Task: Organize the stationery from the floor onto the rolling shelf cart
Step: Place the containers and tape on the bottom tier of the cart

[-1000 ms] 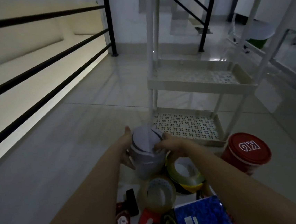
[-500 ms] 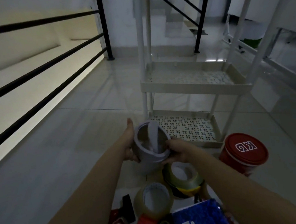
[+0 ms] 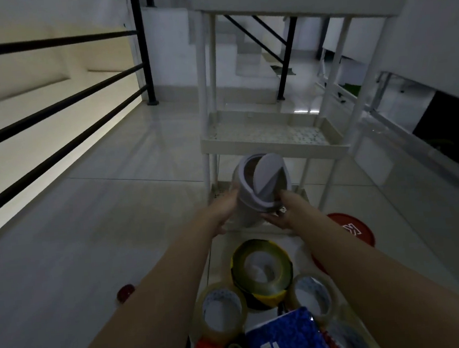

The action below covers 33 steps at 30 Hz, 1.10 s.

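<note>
The white rolling cart [image 3: 273,141] stood on the tiled floor [image 3: 101,228] beside a black railing [image 3: 56,106], its middle shelf bare. In front of its lower shelves, both hands held a small grey bin [image 3: 258,190] with a swing lid, tilted so its open top faced the camera. The left hand [image 3: 224,209] curled round the bin's left side and the right hand [image 3: 286,210] gripped its right side from below. Near the right forearm stood a red-lidded tub [image 3: 351,232]. Closer to the camera lay a yellow-and-black tape roll [image 3: 261,273], two clear tape rolls [image 3: 222,312] and [image 3: 313,295], and a blue notebook [image 3: 286,339].
</note>
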Each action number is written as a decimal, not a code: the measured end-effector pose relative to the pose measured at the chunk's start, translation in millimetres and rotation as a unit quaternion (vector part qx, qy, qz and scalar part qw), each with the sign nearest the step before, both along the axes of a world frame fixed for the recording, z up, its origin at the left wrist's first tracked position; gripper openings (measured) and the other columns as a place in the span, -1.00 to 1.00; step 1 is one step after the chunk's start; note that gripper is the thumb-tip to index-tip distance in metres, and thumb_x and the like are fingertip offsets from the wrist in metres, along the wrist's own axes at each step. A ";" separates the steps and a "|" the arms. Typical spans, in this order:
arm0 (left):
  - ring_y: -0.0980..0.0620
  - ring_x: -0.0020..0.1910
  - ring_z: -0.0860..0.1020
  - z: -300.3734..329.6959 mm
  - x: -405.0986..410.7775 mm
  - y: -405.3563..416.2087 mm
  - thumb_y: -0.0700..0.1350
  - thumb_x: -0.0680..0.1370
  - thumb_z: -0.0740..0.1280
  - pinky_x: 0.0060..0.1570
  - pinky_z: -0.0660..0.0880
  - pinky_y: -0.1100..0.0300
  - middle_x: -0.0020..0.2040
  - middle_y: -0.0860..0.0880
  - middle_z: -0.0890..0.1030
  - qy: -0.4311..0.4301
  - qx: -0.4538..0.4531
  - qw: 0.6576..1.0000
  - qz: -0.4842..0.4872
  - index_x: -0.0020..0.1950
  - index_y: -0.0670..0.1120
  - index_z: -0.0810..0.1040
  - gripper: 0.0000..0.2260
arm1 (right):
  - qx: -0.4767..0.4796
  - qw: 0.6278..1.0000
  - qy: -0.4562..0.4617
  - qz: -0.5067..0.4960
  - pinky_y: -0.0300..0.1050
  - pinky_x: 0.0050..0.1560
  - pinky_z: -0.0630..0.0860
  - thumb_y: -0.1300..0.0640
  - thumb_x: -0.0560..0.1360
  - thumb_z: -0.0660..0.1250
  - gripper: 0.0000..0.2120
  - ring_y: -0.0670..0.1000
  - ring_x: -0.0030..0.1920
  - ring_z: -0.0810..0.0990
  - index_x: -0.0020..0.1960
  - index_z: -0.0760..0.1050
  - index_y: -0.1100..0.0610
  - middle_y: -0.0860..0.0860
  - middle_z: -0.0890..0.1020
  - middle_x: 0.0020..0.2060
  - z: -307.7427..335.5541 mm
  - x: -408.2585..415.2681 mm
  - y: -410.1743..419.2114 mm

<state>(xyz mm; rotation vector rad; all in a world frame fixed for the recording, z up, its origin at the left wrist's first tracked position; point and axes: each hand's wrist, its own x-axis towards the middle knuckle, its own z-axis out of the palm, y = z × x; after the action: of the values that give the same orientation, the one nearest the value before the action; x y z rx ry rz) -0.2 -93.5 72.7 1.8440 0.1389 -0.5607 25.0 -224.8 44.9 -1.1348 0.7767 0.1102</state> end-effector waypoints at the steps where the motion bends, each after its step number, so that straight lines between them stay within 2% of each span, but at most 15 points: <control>1: -0.16 0.45 0.23 -1.8 1.7 -0.4 0.19 0.61 -0.04 0.36 0.26 0.02 0.50 -0.15 0.22 -0.012 -0.001 1.000 0.003 0.51 -0.11 0.13 -0.44 | -0.005 1.000 -0.005 -0.002 0.00 -0.30 0.59 0.19 0.58 0.18 -0.63 0.13 -0.13 0.50 0.38 0.30 0.16 0.17 0.49 0.08 -5.1 3.8 2.9; 2: -0.14 0.44 0.25 -3.9 4.0 -0.4 0.14 0.63 -0.05 0.34 0.26 0.06 0.48 -0.16 0.25 -0.026 -0.001 1.000 0.005 0.50 -0.13 0.16 -0.48 | -0.010 1.000 -0.005 -0.007 0.03 -0.22 0.57 0.20 0.59 0.17 -0.63 0.12 -0.14 0.48 0.38 0.30 0.15 0.16 0.49 0.15 -11.3 8.5 5.7; 5: -0.13 0.41 0.31 -17.6 18.8 6.4 0.06 0.65 -0.02 0.31 0.29 0.08 0.45 -0.17 0.30 -0.057 0.029 0.998 0.016 0.48 -0.16 0.20 -0.54 | -0.009 1.000 -0.011 -0.020 0.03 -0.36 0.57 0.17 0.60 0.14 -0.64 0.12 -0.18 0.48 0.39 0.29 0.11 0.17 0.43 0.30 -30.0 23.3 15.9; 6: -0.15 0.40 0.31 -24.0 25.2 9.9 0.05 0.65 0.01 0.31 0.29 0.07 0.46 -0.17 0.29 -0.061 0.041 0.997 0.025 0.48 -0.17 0.19 -0.54 | -0.008 0.999 -0.011 -0.030 0.03 -0.33 0.56 0.16 0.60 0.13 -0.63 0.15 -0.14 0.50 0.40 0.28 0.12 0.18 0.42 0.31 -35.7 28.1 18.6; 9: -0.15 0.43 0.29 -44.9 38.0 16.9 0.05 0.62 0.08 0.32 0.30 0.07 0.49 -0.16 0.24 -0.062 0.054 0.996 0.041 0.51 -0.20 0.13 -0.48 | 0.007 0.997 -0.025 -0.073 0.05 -0.13 0.54 0.20 0.60 0.11 -0.60 0.24 0.19 0.48 0.44 0.22 0.12 0.17 0.39 0.35 -56.1 46.5 21.5; 10: -0.15 0.43 0.28 -51.6 39.9 18.1 0.05 0.62 0.10 0.32 0.30 0.08 0.49 -0.16 0.23 -0.062 0.057 0.996 0.039 0.51 -0.19 0.12 -0.46 | 0.009 0.996 -0.035 -0.085 0.05 -0.10 0.54 0.21 0.60 0.12 -0.59 0.25 0.22 0.47 0.44 0.22 0.13 0.16 0.39 0.34 -60.6 51.8 22.5; 14: -0.15 0.38 0.35 -72.1 47.1 19.1 -0.01 0.57 0.18 0.29 0.34 0.10 0.46 -0.14 0.30 -0.062 0.063 0.996 0.016 0.50 -0.14 0.14 -0.47 | 0.019 0.992 -0.058 -0.114 -0.01 -0.11 0.56 0.23 0.57 0.19 -0.58 0.19 0.03 0.55 0.41 0.26 0.14 0.18 0.44 0.29 -70.4 74.2 29.3; 17: -0.16 0.36 0.37 -77.2 51.4 19.3 0.07 0.43 0.23 0.32 0.37 0.05 0.42 -0.15 0.35 -0.068 0.064 0.996 0.007 0.48 -0.09 0.18 -0.35 | 0.003 0.991 -0.038 -0.131 0.05 -0.03 0.57 0.17 0.52 0.27 -0.54 0.24 0.14 0.52 0.40 0.27 0.17 0.17 0.47 0.25 -83.4 92.5 38.5; 19: -0.17 0.36 0.36 -82.3 53.5 19.4 0.08 0.36 0.21 0.32 0.36 0.02 0.41 -0.16 0.35 -0.069 0.068 0.995 0.009 0.48 -0.10 0.19 -0.30 | -0.023 0.992 -0.020 -0.121 0.17 0.08 0.55 0.11 0.48 0.32 -0.50 0.26 0.15 0.52 0.37 0.29 0.18 0.17 0.49 0.24 -95.9 100.8 43.6; 21: -0.17 0.36 0.36 -87.9 55.8 19.9 0.09 0.30 0.18 0.31 0.36 0.04 0.42 -0.17 0.34 -0.058 0.076 0.995 0.011 0.47 -0.11 0.19 -0.25 | -0.037 0.994 -0.011 -0.099 0.21 0.10 0.54 0.08 0.44 0.37 -0.48 0.27 0.14 0.53 0.34 0.33 0.21 0.21 0.50 0.22 -106.8 105.5 48.0; 23: -0.17 0.39 0.33 -95.2 58.9 20.5 0.08 0.37 0.22 0.31 0.34 0.05 0.44 -0.17 0.31 -0.048 0.081 0.995 0.011 0.49 -0.10 0.17 -0.29 | -0.067 0.994 -0.008 -0.083 0.21 0.11 0.53 0.08 0.42 0.40 -0.45 0.28 0.15 0.52 0.32 0.32 0.22 0.23 0.49 0.22 -112.9 108.9 49.2; 26: -0.15 0.44 0.25 -107.2 64.8 22.3 -0.07 0.52 0.25 0.35 0.27 0.07 0.49 -0.14 0.22 -0.051 0.084 0.995 0.018 0.52 -0.06 0.09 -0.39 | -0.081 0.993 -0.022 -0.081 0.21 0.12 0.53 0.10 0.36 0.45 -0.35 0.27 0.16 0.52 0.33 0.23 0.23 0.23 0.47 0.23 -116.4 112.5 51.3; 28: -0.12 0.47 0.21 -111.6 67.2 23.7 -0.11 0.52 0.25 0.36 0.25 0.10 0.51 -0.12 0.18 -0.051 0.080 0.995 0.018 0.54 -0.02 0.04 -0.37 | -0.069 0.993 -0.036 -0.091 0.21 0.09 0.54 0.11 0.32 0.49 -0.31 0.27 0.13 0.54 0.31 0.21 0.23 0.21 0.49 0.18 -116.3 113.1 54.7; 30: -0.11 0.47 0.21 -112.9 67.0 24.1 -0.11 0.51 0.26 0.36 0.25 0.11 0.51 -0.11 0.18 -0.052 0.083 0.995 0.010 0.54 -0.01 0.03 -0.35 | -0.048 0.994 -0.042 -0.090 0.21 0.04 0.57 0.10 0.27 0.52 -0.31 0.26 0.09 0.57 0.28 0.28 0.23 0.23 0.53 0.17 -117.1 114.6 57.8; 33: -0.12 0.45 0.25 -112.4 64.1 23.5 -0.01 0.41 0.27 0.34 0.28 0.10 0.49 -0.13 0.22 -0.042 0.081 0.996 0.001 0.53 -0.03 0.05 -0.27 | -0.048 0.996 -0.056 -0.049 0.21 0.06 0.56 0.04 0.26 0.51 -0.28 0.26 0.11 0.57 0.30 0.28 0.24 0.24 0.53 0.17 -119.8 114.4 52.3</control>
<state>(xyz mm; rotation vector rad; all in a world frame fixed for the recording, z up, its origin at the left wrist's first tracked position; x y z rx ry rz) 63.9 -70.0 -39.7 2.0219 0.1329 -0.4816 139.5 -172.5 -74.9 -1.1818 0.7425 -0.0725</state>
